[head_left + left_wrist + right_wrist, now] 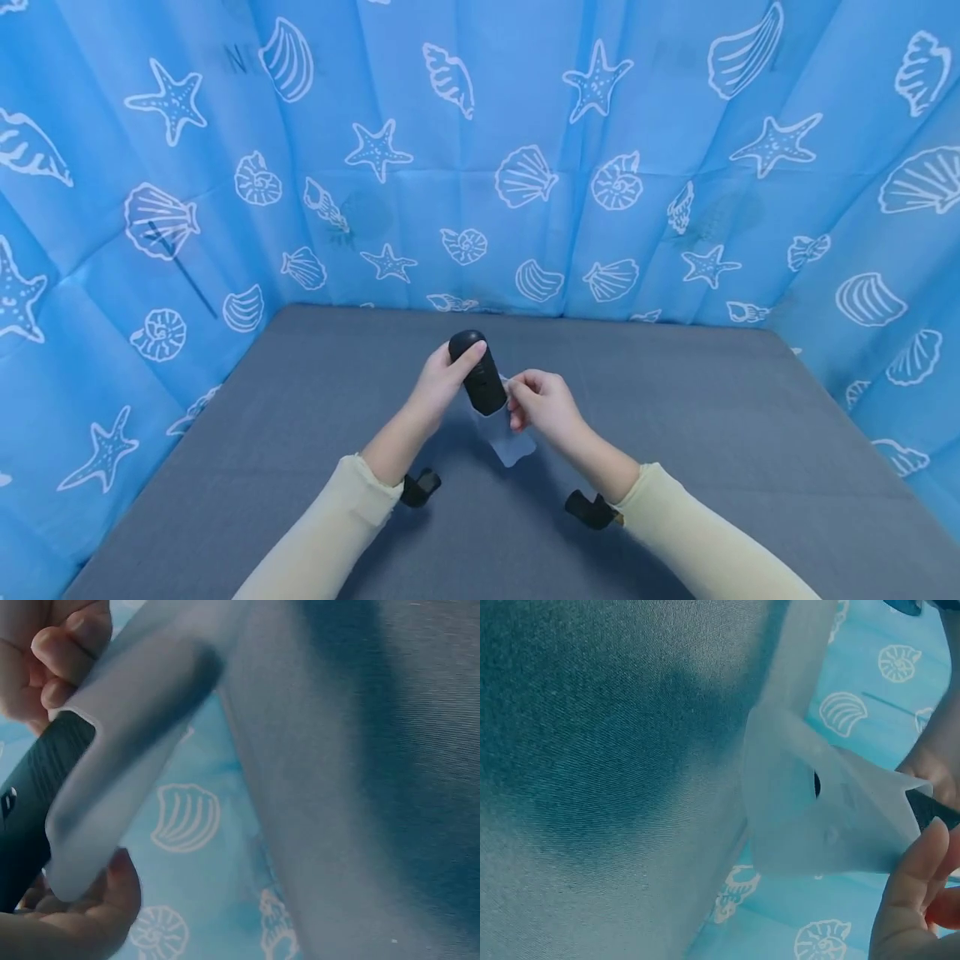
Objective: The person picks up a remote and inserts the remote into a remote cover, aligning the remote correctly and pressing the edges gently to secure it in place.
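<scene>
just below the middle of the head view, the left hand (438, 383) grips a black object (483, 385), thumb along its upper end. its lower end sits inside a translucent pouch (512, 446), whose right edge the right hand (546, 406) pinches between thumb and fingers. both are above the grey table (300, 433); a blue curtain (480, 133) fills the frame's upper half.

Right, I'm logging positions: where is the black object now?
In the head view, the black object is just below centre, gripped by the left hand, its lower end in the translucent pouch whose edge the right hand pinches.
</scene>
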Demonstrator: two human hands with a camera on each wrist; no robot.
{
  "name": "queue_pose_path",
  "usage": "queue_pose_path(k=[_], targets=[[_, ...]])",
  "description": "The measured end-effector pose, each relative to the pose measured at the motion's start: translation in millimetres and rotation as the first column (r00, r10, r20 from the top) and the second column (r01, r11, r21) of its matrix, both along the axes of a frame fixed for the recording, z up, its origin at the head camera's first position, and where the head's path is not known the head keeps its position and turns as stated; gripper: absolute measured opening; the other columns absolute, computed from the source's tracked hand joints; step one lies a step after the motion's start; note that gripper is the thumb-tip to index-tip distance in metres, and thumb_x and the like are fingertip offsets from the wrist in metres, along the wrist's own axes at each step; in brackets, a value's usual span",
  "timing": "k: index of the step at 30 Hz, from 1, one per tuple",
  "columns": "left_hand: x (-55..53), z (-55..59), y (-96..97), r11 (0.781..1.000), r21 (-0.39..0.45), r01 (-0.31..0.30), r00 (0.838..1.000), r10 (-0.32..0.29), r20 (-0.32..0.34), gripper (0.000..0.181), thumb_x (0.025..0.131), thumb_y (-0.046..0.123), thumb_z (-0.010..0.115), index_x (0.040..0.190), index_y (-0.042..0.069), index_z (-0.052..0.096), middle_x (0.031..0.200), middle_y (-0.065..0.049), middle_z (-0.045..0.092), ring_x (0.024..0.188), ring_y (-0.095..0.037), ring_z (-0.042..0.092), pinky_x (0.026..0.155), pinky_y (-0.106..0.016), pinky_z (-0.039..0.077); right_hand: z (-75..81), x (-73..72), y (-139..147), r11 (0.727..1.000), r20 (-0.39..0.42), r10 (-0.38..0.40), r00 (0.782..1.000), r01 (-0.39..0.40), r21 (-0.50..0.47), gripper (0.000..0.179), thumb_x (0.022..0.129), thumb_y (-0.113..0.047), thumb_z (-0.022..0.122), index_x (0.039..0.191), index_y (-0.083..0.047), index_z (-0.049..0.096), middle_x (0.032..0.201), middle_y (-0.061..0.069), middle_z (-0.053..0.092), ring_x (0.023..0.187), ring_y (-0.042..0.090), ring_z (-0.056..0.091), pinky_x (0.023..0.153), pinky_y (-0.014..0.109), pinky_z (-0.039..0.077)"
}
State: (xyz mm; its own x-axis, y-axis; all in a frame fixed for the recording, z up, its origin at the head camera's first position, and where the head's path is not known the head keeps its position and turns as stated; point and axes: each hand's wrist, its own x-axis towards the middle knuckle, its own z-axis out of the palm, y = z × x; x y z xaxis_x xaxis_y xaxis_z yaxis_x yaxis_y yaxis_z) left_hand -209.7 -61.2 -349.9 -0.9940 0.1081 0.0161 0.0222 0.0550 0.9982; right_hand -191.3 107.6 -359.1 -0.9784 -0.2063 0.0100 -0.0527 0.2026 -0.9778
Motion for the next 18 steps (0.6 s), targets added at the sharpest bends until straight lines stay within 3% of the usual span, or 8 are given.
queue_pose_path(k=[4,7,13,18], targets=[[2.1,-5.3,-4.4,1.000,-0.003,0.022,1.000,-0.022,-0.001,0.045,0.099,0.035,0.055,0.127,0.000,0.051,0.124,-0.017,0.057,0.118,-0.031,0.050,0.104,-0.057,0.032,-1.4,-0.6,1.4,0.998,0.037,0.009,0.999,-0.007,-0.063,0.024,0.103,-0.008,0.044,0.090,0.008,0.057,0.067,0.007,0.055,0.052,0.012,0.056,0.057,0.027,0.053],[4.1,-8.4,-6.2,0.999,-0.006,0.050,0.999,-0.050,-0.003,0.049,0.099,0.033,0.056,0.135,0.001,0.047,0.130,-0.017,0.056,0.119,-0.031,0.050,0.101,-0.056,0.036,-1.5,-1.4,0.5,0.994,0.056,-0.010,0.998,0.016,-0.110,0.023,0.103,-0.008,0.043,0.092,0.007,0.055,0.068,0.006,0.054,0.053,0.012,0.055,0.058,0.027,0.053],[6.6,-13.8,-8.1,0.997,-0.015,0.082,0.996,-0.082,0.019,0.048,0.099,0.024,0.052,0.143,0.006,0.044,0.134,-0.019,0.054,0.115,-0.033,0.053,0.092,-0.052,0.045,2.1,-3.3,-1.2,0.982,0.086,-0.044,0.995,0.059,-0.179,0.022,0.104,-0.010,0.042,0.095,0.006,0.054,0.071,0.005,0.053,0.054,0.012,0.054,0.060,0.028,0.054],[6.3,-14.3,-7.2,0.997,-0.014,0.082,0.997,-0.082,0.005,0.054,0.091,0.011,0.049,0.144,0.005,0.043,0.136,-0.021,0.052,0.107,-0.033,0.055,0.087,-0.048,0.048,3.7,-3.2,-0.6,0.975,0.141,-0.074,0.987,0.102,-0.199,0.022,0.104,-0.011,0.042,0.097,0.006,0.055,0.072,0.005,0.053,0.054,0.012,0.053,0.061,0.027,0.054]])
